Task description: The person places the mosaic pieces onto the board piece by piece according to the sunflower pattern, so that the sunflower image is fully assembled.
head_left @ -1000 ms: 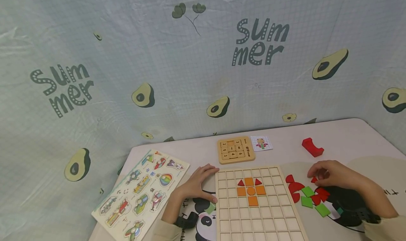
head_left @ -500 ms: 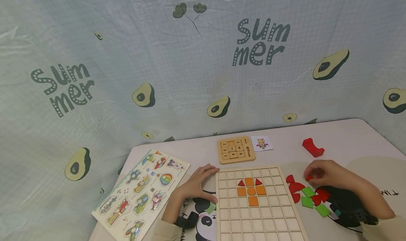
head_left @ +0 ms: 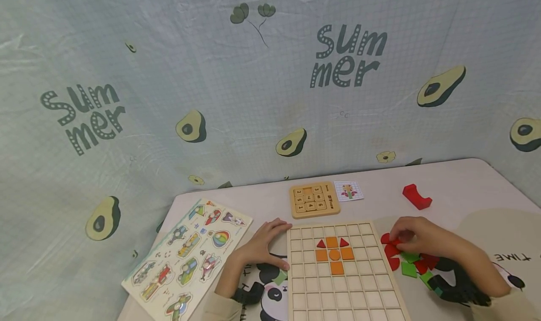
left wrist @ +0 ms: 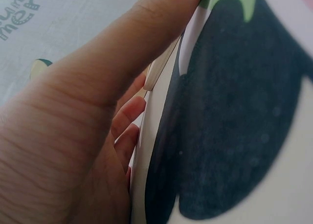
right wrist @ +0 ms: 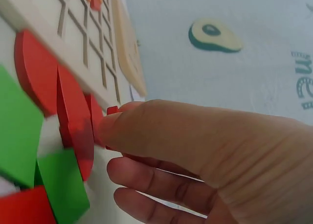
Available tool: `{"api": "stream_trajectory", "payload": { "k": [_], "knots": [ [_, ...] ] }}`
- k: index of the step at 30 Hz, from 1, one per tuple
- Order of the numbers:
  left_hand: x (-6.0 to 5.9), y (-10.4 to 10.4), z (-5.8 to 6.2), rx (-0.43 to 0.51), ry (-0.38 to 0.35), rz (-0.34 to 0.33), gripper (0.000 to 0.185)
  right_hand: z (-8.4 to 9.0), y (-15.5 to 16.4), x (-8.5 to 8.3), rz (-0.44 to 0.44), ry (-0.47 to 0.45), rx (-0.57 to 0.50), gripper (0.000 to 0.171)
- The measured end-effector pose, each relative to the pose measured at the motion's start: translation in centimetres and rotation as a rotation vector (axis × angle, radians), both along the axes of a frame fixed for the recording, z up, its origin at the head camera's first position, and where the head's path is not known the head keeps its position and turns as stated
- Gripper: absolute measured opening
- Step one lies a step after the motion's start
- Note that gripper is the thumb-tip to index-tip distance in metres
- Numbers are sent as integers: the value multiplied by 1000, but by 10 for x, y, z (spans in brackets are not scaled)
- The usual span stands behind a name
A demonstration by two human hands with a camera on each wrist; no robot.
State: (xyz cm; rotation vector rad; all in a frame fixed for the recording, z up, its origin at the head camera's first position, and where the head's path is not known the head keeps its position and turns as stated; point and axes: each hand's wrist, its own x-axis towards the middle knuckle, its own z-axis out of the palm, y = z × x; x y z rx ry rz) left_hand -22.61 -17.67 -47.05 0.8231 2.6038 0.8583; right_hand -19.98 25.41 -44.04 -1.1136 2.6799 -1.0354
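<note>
My right hand pinches a small red triangle tile between thumb and fingertips, mostly covered by them. Just beneath lie red rounded tiles and green square tiles, some partly hidden by the hand. A wooden grid board stands to the left of this pile. On it, orange square tiles surround an orange round tile, with a red triangle at each upper corner. My left hand touches the board's left edge with spread thumb and fingers.
A picture puzzle board lies at left. Behind the grid board are a wooden number slide puzzle and a pattern card. A red curved block sits at back right. A printed curtain hangs behind the table.
My right hand has moved left with the red triangle, from the pile's right side to above the red tiles near the board. The left hand stays in place.
</note>
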Motion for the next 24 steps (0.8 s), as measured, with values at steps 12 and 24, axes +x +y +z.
{"api": "stream_trajectory", "payload": {
  "k": [12,24],
  "knots": [
    [-1,0,0,8,5,-2,94,9,-32,9,18,-91,17,32],
    [-2,0,-1,13,7,-11,94,3,-57,16,82,-173,37,21]
  ]
}}
